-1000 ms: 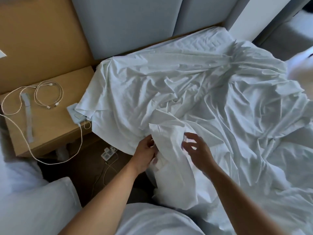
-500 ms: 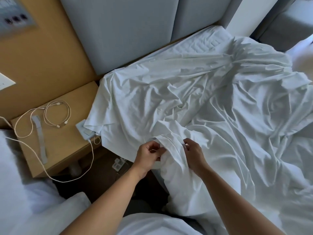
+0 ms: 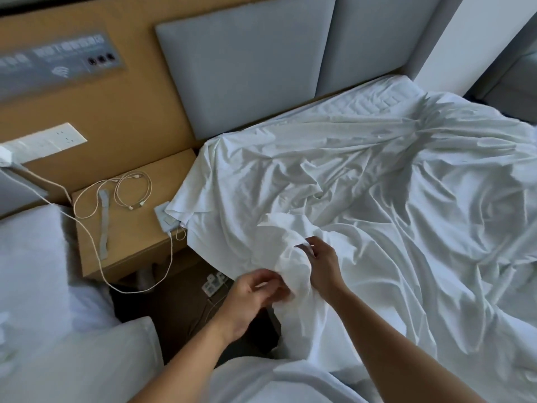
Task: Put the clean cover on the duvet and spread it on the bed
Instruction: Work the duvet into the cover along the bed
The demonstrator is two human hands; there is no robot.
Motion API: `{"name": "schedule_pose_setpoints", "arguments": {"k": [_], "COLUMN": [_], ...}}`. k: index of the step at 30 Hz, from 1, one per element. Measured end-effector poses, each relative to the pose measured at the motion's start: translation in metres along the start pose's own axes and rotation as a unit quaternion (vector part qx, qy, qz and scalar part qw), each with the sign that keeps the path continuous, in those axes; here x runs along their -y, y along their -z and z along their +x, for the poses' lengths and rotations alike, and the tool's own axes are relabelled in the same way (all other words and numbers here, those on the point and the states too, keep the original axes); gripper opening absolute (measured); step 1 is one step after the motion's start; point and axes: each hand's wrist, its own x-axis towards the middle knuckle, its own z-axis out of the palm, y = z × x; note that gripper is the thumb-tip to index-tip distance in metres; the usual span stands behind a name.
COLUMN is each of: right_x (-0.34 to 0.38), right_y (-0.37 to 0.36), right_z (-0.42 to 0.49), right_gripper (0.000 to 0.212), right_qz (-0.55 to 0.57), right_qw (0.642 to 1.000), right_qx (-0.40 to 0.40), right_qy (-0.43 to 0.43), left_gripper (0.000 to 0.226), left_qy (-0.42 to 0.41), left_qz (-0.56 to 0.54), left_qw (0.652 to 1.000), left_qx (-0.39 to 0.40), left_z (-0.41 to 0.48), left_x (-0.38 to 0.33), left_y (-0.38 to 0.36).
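A crumpled white duvet cover (image 3: 363,205) lies spread over the bed (image 3: 386,97), its left edge hanging over the mattress side. A bunched fold of it (image 3: 293,266) rises near the bed's left edge. My left hand (image 3: 255,295) grips the lower part of that fold with curled fingers. My right hand (image 3: 322,263) pinches the fold's upper edge between thumb and fingers. Whether the duvet is inside the cover cannot be told.
A wooden bedside table (image 3: 130,228) at the left carries coiled charging cables (image 3: 130,193) and a white charger (image 3: 167,221). A power strip (image 3: 215,282) lies on the dark floor below. A grey padded headboard (image 3: 247,62) stands behind. White bedding (image 3: 43,286) lies at lower left.
The view has tilted up, showing more headboard and wall. Both hands have shifted along the bunched fold: the right hand higher on its edge, the left lower.
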Motion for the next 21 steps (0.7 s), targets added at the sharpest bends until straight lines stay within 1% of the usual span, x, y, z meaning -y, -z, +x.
{"name": "schedule_pose_setpoints", "arguments": {"k": [1,2,3,5,7,9,10,12,14,15,16,17,18,19,20,21], "right_x": [-0.004,-0.006,-0.007,-0.003,0.002,0.009,0.012,0.018,0.021,0.019,0.015,0.010,0.002,-0.007,-0.015,-0.024], "right_y": [0.005,0.009,0.011,0.015,0.021,0.027,0.030,0.036,0.043,0.047,0.053,0.059,0.067,0.074,0.080,0.086], "right_z": [-0.001,-0.002,-0.003,-0.005,-0.002,-0.004,-0.007,-0.013,-0.020,-0.023,-0.027,-0.031,-0.035,-0.038,-0.041,-0.042], "right_gripper": [0.026,0.027,0.029,0.034,0.029,0.021,0.022,0.039,0.054,0.056,0.055,0.053,0.053,0.052,0.048,0.044], "right_qz": [-0.018,-0.018,-0.012,-0.012,-0.022,-0.039,-0.054,-0.092,-0.166,-0.193,-0.200,-0.199,-0.204,-0.226,-0.275,-0.340], "right_qw": [1.000,1.000,1.000,0.999,0.998,0.998,0.998,0.995,0.981,0.974,0.971,0.972,0.973,0.970,0.954,0.922], "right_qx": [0.002,0.008,0.016,0.035,0.052,0.047,0.033,-0.024,-0.093,-0.113,-0.114,-0.092,-0.048,0.019,0.102,0.180], "right_qy": [-0.001,0.000,0.003,0.016,0.023,0.018,0.018,0.019,0.031,0.048,0.068,0.085,0.097,0.092,0.069,0.046], "left_gripper": [0.013,0.016,0.019,0.024,0.028,0.032,0.032,0.033,0.035,0.033,0.027,0.021,0.017,0.017,0.013,0.009], "left_qy": [0.033,0.045,0.040,0.007,-0.011,-0.040,-0.058,-0.078,-0.074,-0.066,-0.055,-0.046,-0.038,-0.034,-0.032,-0.033], "left_qz": [-0.042,-0.034,0.001,0.055,0.063,0.065,0.064,0.045,0.011,-0.006,-0.014,-0.018,-0.022,-0.033,-0.037,-0.037], "left_qw": [0.998,0.995,0.996,0.997,0.998,0.997,0.996,0.995,0.990,0.985,0.979,0.971,0.965,0.959,0.959,0.963], "left_qx": [-0.045,-0.077,-0.085,-0.046,-0.011,-0.004,-0.010,-0.049,-0.119,-0.157,-0.197,-0.233,-0.260,-0.278,-0.280,-0.267], "left_z": [0.002,0.006,0.011,0.022,0.032,0.036,0.038,0.043,0.051,0.054,0.056,0.058,0.057,0.057,0.055,0.054], "left_x": [0.006,0.010,0.012,0.012,0.007,0.004,0.004,0.002,0.000,-0.001,-0.004,-0.006,-0.008,-0.010,-0.012,-0.011], "left_y": [0.000,-0.002,-0.007,-0.021,-0.034,-0.039,-0.041,-0.043,-0.042,-0.041,-0.039,-0.037,-0.036,-0.036,-0.037,-0.040]}}
